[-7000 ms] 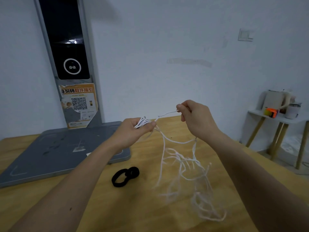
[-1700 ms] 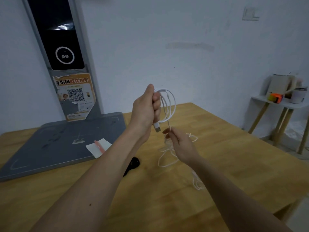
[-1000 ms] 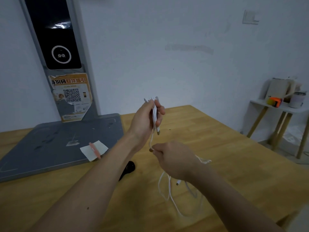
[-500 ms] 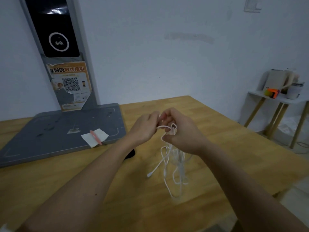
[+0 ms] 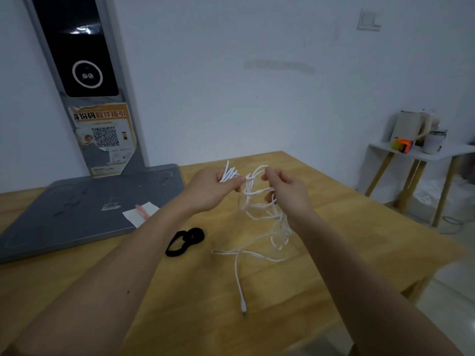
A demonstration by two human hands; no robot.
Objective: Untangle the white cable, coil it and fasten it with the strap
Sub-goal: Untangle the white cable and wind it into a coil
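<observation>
Kiosk [image 5: 84,80], grey with a dark screen, is standing at far left on a grey base plate [image 5: 77,209]; an orange QR poster [image 5: 104,134] is peeling on its post. A white paper slip [image 5: 140,213] with a pink item on it is lying at the plate's near right corner.

Strap [image 5: 185,240], black and looped, is lying untouched on the wooden table [image 5: 359,240], just right of the plate and left of the cable.

Left hand [image 5: 210,187] is curling its fingers around a bunch of gathered turns of the white cable [image 5: 259,211], whose bends are sticking up above the fist.

Right hand [image 5: 288,191], just beside it, is pinching a loop of the same cable at the top of the tangle, fingers bent. Below both hands the knotted mass is hanging and trailing onto the table, with 1 free connector end [image 5: 243,308] lying nearest the camera.

Side table [image 5: 421,155] with a kettle and cup is standing at far right.

Step in hand, as judged: loosening the tangle, coiling only partly done. Doing it well is likely calling for holding the gathered turns firm, easing loops apart rather than pulling them tight, and feeding the free end back through each crossing before adding turns.
</observation>
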